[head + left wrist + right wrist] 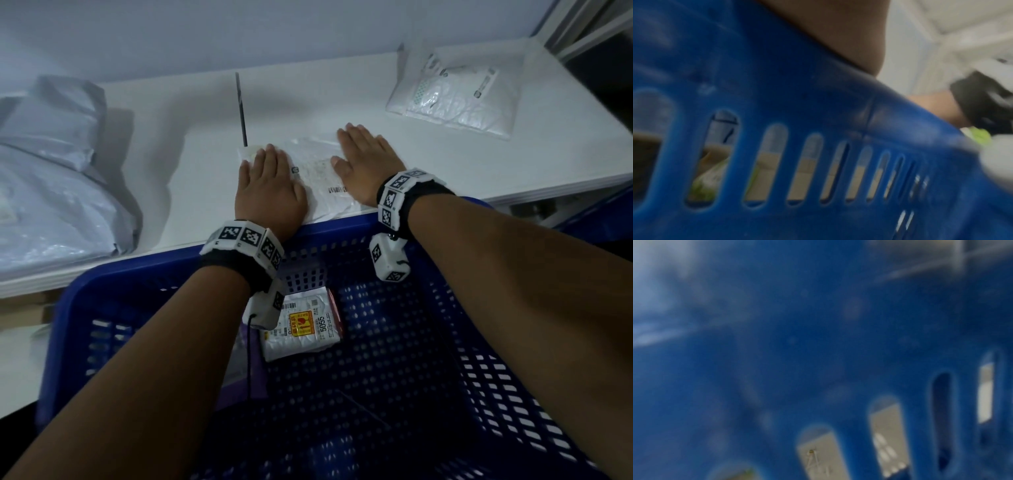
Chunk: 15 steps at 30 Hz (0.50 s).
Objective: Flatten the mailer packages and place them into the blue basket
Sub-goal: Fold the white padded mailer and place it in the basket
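A white mailer (317, 174) with a printed label lies on the white table (191, 164) at its front edge. My left hand (269, 183) presses flat on its left part, fingers straight. My right hand (364, 161) presses flat on its right part. The blue basket (394, 359) stands below the table edge, under my wrists. Inside it lies a small white package (303, 329) with a yellow and red label. Both wrist views are blurred and filled by the blue basket wall (797, 113) (818, 353); the left wrist view shows only my left palm's underside (838, 32).
A large grey plastic mailer (58, 192) lies heaped at the table's left. A white bubble mailer (455, 92) rests at the back right. A thin dark seam (241, 106) runs across the tabletop behind my left hand. A purple item (239, 380) shows in the basket under my left forearm.
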{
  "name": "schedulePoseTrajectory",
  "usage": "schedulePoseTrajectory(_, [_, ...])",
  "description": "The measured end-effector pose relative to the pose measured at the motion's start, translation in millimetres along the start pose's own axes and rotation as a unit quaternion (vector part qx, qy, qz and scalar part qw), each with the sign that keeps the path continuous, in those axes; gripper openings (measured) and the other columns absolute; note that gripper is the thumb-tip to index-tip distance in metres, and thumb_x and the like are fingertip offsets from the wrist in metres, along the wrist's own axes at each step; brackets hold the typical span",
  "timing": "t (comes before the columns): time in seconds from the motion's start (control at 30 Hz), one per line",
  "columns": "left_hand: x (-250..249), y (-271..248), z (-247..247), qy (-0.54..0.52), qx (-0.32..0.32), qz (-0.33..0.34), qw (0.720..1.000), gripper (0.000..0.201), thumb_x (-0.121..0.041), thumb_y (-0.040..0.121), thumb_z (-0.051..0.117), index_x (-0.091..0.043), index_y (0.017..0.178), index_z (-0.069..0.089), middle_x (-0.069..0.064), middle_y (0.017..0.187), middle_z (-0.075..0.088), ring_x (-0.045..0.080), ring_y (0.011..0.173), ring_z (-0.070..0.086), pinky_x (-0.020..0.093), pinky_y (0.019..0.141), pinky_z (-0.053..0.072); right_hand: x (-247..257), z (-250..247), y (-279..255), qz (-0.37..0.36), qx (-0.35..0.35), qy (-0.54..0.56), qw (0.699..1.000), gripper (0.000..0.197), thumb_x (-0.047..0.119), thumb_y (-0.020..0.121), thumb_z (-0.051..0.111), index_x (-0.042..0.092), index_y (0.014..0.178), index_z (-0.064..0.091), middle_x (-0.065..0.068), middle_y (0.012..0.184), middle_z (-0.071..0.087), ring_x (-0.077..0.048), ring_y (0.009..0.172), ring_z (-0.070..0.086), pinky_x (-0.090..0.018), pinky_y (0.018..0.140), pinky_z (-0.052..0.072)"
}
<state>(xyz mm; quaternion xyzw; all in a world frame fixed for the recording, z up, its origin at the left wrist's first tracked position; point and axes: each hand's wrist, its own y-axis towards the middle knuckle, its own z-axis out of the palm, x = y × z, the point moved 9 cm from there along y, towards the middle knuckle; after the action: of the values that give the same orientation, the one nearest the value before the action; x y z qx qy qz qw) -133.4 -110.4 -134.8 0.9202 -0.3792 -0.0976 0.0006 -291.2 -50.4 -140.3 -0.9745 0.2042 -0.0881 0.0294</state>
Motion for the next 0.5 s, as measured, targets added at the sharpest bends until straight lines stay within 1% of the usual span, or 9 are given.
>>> schedulePoseTrajectory(0.07, [-17, -5, -15, 0.038, -0.045, 0.049, 0.997, 0.061, -0.03, 0.097, 0.028, -0.005, 0.154, 0.027, 0.018, 0.162, 0.022, 0.03, 0.152, 0.016, 0.05, 0.124, 0.008, 2, -2, 0, 0.0, -0.009, 0.002, 1.0, 0.066, 0.049, 0.103, 0.015, 0.016, 0.16, 0.005, -0.004, 0.168, 0.0, -0.018, 0.154, -0.002, -0.042, 0.125, 0.003])
schedulePoseTrajectory(0.13, [-55, -9, -29, 0.02, -0.089, 0.141, 0.986, 0.057, -0.031, 0.101, 0.026, -0.008, 0.153, 0.031, 0.016, 0.161, 0.028, 0.028, 0.151, 0.02, 0.049, 0.124, 0.01, 0, -1, 0, 0.001, -0.018, -0.015, 1.0, 0.068, 0.048, 0.102, 0.019, 0.015, 0.159, 0.004, -0.005, 0.167, 0.001, -0.02, 0.154, -0.001, -0.042, 0.125, 0.004])
schedulePoseTrajectory(0.2, [-103, -11, -32, -0.074, -0.073, 0.216, 0.971, 0.055, -0.035, 0.105, 0.022, -0.011, 0.155, 0.03, 0.011, 0.161, 0.028, 0.023, 0.152, 0.019, 0.044, 0.124, 0.011, 0, -1, -7, -0.011, -0.013, -0.036, 0.999, 0.068, 0.041, 0.104, 0.028, 0.01, 0.159, 0.001, -0.01, 0.167, 0.0, -0.024, 0.154, 0.0, -0.041, 0.125, 0.003])
schedulePoseTrajectory(0.23, [-122, -9, -30, -0.13, -0.046, 0.226, 0.964, 0.054, -0.035, 0.106, 0.023, -0.012, 0.155, 0.031, 0.01, 0.162, 0.027, 0.022, 0.152, 0.018, 0.042, 0.124, 0.012, -2, 0, -10, -0.009, -0.012, -0.019, 1.0, 0.064, 0.03, 0.107, 0.032, 0.002, 0.157, 0.003, -0.015, 0.166, 0.002, -0.027, 0.154, 0.003, -0.038, 0.125, 0.002])
schedulePoseTrajectory(0.27, [-132, -4, -26, -0.187, -0.02, 0.216, 0.958, 0.052, -0.034, 0.107, 0.025, -0.012, 0.154, 0.032, 0.01, 0.162, 0.027, 0.021, 0.152, 0.017, 0.042, 0.124, 0.013, -5, 0, -12, -0.002, -0.011, -0.003, 1.0, 0.06, 0.021, 0.108, 0.034, -0.004, 0.155, 0.006, -0.02, 0.165, 0.005, -0.029, 0.153, 0.005, -0.036, 0.124, 0.002])
schedulePoseTrajectory(0.3, [-133, 4, -19, -0.226, -0.002, 0.193, 0.955, 0.051, -0.033, 0.107, 0.025, -0.012, 0.153, 0.034, 0.009, 0.162, 0.026, 0.021, 0.151, 0.017, 0.042, 0.123, 0.014, -6, -3, -13, -0.002, -0.022, -0.011, 1.0, 0.061, 0.021, 0.108, 0.035, -0.004, 0.155, 0.005, -0.02, 0.165, 0.005, -0.029, 0.153, 0.005, -0.036, 0.124, 0.002])
schedulePoseTrajectory(0.33, [-127, 12, -10, -0.235, 0.008, 0.167, 0.958, 0.052, -0.035, 0.107, 0.023, -0.014, 0.153, 0.033, 0.008, 0.163, 0.024, 0.02, 0.152, 0.015, 0.043, 0.123, 0.014, -7, -2, -11, -0.002, -0.032, -0.048, 0.998, 0.067, 0.031, 0.107, 0.036, 0.002, 0.157, 0.001, -0.016, 0.166, 0.0, -0.026, 0.154, 0.001, -0.038, 0.125, 0.002])
schedulePoseTrajectory(0.4, [-102, 27, 7, -0.183, 0.024, 0.118, 0.976, 0.059, -0.045, 0.105, 0.013, -0.019, 0.158, 0.02, 0.004, 0.166, 0.016, 0.018, 0.153, 0.011, 0.045, 0.124, 0.011, -3, 3, -3, -0.018, -0.008, -0.083, 0.996, 0.081, 0.045, 0.099, 0.04, 0.014, 0.159, -0.006, -0.007, 0.167, -0.009, -0.022, 0.154, -0.007, -0.042, 0.125, 0.0])
schedulePoseTrajectory(0.5, [-75, 35, 24, -0.114, 0.062, 0.063, 0.989, 0.066, -0.052, 0.102, 0.003, -0.021, 0.16, 0.005, 0.001, 0.167, 0.007, 0.016, 0.154, 0.003, 0.043, 0.125, 0.002, 0, 0, -2, -0.006, -0.004, -0.041, 0.999, 0.079, 0.042, 0.097, 0.041, 0.016, 0.16, 0.0, -0.003, 0.167, -0.003, -0.018, 0.154, -0.005, -0.041, 0.125, 0.001])
